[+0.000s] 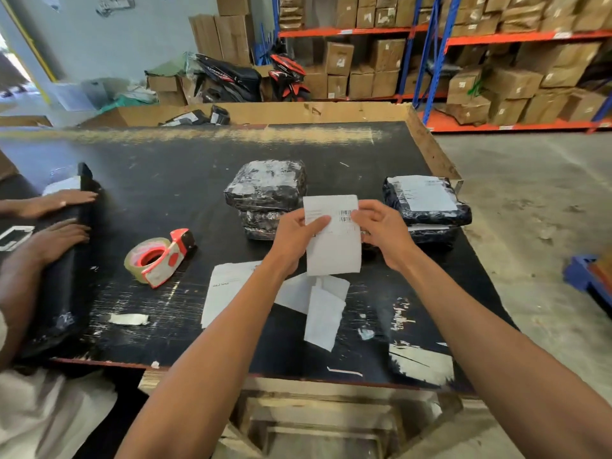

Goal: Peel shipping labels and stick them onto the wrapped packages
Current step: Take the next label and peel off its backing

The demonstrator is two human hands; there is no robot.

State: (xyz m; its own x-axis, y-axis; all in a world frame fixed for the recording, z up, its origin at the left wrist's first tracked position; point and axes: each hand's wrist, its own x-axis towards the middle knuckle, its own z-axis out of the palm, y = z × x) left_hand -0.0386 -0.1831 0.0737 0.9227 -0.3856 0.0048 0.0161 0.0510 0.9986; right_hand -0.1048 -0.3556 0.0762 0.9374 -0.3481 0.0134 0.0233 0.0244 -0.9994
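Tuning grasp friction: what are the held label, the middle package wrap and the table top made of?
Label: matte white paper, likely adhesive-backed; it flexes between both hands.
Middle package: glossy black plastic film, crinkled with bright highlights, apparently taped over.
Table top: black-coated board, probably plywood; scuffed, with bare wood at the edges.

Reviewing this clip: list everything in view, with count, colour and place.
Shipping label with barcode: one, white, held up over the table centre.
Plastic-wrapped packages: two stacks, black; one mid-table, one near the right edge with a white label on top.
Tape dispenser with clear tape roll: one, red and white, left of centre.
Loose paper sheets: several, white, near front edge.
Worn table top: one, black.
Long wrapped parcel: one, black, far left, under another person's two hands.
Cardboard boxes on blue-orange racks: many, brown, background.
Left hand: pinches the label's left edge.
Right hand: pinches its right edge.
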